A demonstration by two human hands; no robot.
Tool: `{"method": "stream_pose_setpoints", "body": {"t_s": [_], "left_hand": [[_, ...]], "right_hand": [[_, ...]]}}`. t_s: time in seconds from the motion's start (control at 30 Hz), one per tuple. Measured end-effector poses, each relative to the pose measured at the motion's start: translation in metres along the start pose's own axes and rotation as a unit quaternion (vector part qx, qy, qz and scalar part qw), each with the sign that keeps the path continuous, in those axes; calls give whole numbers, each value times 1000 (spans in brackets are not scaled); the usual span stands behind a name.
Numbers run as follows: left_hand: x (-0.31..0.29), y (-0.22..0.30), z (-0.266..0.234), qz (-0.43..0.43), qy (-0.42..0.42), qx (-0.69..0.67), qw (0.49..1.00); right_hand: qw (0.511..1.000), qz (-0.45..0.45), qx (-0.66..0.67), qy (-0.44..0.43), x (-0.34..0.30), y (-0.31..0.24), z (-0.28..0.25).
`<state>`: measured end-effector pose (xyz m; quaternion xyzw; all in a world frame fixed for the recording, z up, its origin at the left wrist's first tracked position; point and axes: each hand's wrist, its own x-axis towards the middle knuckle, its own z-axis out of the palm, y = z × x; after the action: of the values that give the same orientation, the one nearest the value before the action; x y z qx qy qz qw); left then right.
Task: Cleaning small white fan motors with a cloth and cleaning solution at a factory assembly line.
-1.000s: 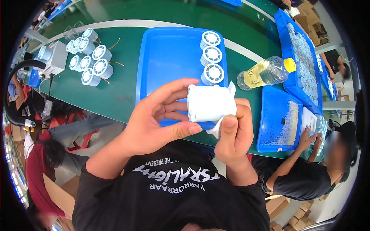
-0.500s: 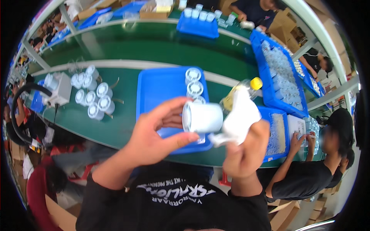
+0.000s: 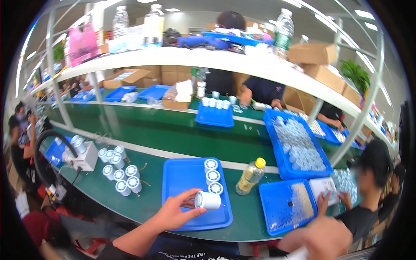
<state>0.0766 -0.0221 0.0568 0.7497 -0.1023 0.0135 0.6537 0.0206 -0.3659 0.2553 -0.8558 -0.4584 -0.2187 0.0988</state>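
Note:
My left hand [image 3: 175, 212] grips a white cylindrical part [image 3: 208, 200], held on its side just above the near right part of a blue tray [image 3: 182, 177]. Three similar white round parts [image 3: 212, 177] stand in a row on that tray, just beyond the held one. My right hand [image 3: 330, 239] is low at the bottom right, blurred, fingers closed, with a scrap of white cloth [image 3: 298, 255] showing at its lower edge.
A bottle of yellow liquid [image 3: 250, 177] stands right of the tray. Beyond it are a blue tray of small parts [image 3: 288, 206] and a blue bin of white parts [image 3: 299, 147]. Several white parts with wires [image 3: 118, 171] sit left. A seated person [image 3: 368, 195] works at right.
My head has tipped up, so the shelves and far bench now show. The hands have parted: the left carried the white part down to the tray, the right dropped to the lower right.

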Motion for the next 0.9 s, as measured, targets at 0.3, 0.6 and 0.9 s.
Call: {"method": "stream_pose_setpoints", "body": {"t_s": [0.3,0.6,0.9], "left_hand": [[11,-16,-15,-18,-16,9,1000],[67,-26,-17,72,-39,-11,997],[84,-74,-46,-21,4,-275,961]], "right_hand": [[976,-162,147,6,31,20,6],[925,-199,322,-6,27,24,12],[684,356,629,-98,53,55,197]]}}
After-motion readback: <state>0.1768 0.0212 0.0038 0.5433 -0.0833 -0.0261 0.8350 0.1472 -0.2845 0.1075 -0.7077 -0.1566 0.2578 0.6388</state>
